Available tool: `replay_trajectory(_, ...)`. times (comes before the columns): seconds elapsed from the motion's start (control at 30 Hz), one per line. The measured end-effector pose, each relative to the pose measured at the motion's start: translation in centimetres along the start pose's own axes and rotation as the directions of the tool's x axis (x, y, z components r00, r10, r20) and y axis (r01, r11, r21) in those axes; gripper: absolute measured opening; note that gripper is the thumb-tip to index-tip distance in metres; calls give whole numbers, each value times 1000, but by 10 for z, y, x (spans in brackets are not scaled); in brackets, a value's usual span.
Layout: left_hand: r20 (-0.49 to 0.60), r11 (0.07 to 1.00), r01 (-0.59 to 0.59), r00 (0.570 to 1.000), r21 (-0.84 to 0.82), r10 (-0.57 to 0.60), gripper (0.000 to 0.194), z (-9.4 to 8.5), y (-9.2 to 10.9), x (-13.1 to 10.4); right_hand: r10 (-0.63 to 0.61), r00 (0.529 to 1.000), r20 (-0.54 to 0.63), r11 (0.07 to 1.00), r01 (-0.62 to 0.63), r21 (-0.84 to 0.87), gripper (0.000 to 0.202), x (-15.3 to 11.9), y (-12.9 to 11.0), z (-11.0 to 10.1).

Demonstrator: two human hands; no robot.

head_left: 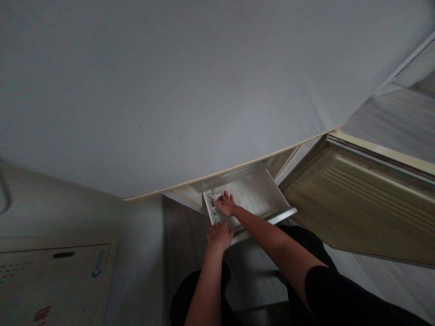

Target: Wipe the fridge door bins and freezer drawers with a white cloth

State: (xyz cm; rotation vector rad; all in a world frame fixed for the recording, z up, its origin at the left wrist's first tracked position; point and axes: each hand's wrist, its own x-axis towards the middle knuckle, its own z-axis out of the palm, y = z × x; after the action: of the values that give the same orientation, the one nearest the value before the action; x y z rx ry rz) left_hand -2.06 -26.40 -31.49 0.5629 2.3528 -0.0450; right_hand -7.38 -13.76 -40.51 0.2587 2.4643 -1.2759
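Observation:
A pale, shallow pull-out drawer [260,188] juts from below the edge of a large white surface. Inside its left end, my right hand [224,203] presses down on a crumpled white cloth or tissue [215,197], fingers partly spread over it. Much of that cloth is hidden under the palm. My left hand [219,233] grips the front left corner of the drawer, its fingers curled over the rim.
To the right, a yellowish ribbed door [367,194] stands swung open beside the drawer. A light metal panel [57,280] with a dark slot is at the lower left. Grey wood-look floor [397,122] shows beyond the door. My knees are just below the drawer.

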Motion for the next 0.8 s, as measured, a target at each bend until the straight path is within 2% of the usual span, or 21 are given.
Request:
replay_trajectory(0.07,5,1000,-2,1000,19,2,54,0,3,2,-69,997,33,971,75,-228,58,13,-2,7)
replay_trajectory(0.13,8,999,14,1000,41,-14,54,1,6,4,-136,989,52,901,145,-410,58,22,0,9)
replay_trajectory(0.23,29,997,25,999,74,-28,57,1,10,4,-151,988,38,852,150,-502,65,30,10,-3)
replay_trajectory(0.33,74,997,29,997,77,-35,60,2,11,2,-29,996,-81,846,-18,-533,77,28,33,-31)
replay_trajectory(0.43,87,996,21,996,88,-29,62,2,11,-2,114,958,-262,820,-240,-520,82,14,69,-69)
replay_trajectory(0.5,91,995,9,996,99,-18,61,1,12,-4,157,924,-348,793,-328,-513,86,1,95,-91)
replay_trajectory(0.57,96,995,11,995,101,-21,60,0,13,-5,157,916,-368,776,-345,-528,90,-11,116,-105)
replay_trajectory(0.67,93,995,12,995,100,-22,60,1,13,-6,176,913,-368,754,-365,-546,95,-18,126,-103)
replay_trajectory(0.73,84,995,4,996,103,-13,60,3,13,-5,219,886,-408,735,-425,-529,96,-15,116,-88)
replay_trajectory(0.8,61,993,0,998,114,-7,59,5,13,-4,239,887,-395,737,-431,-521,96,-7,96,-68)
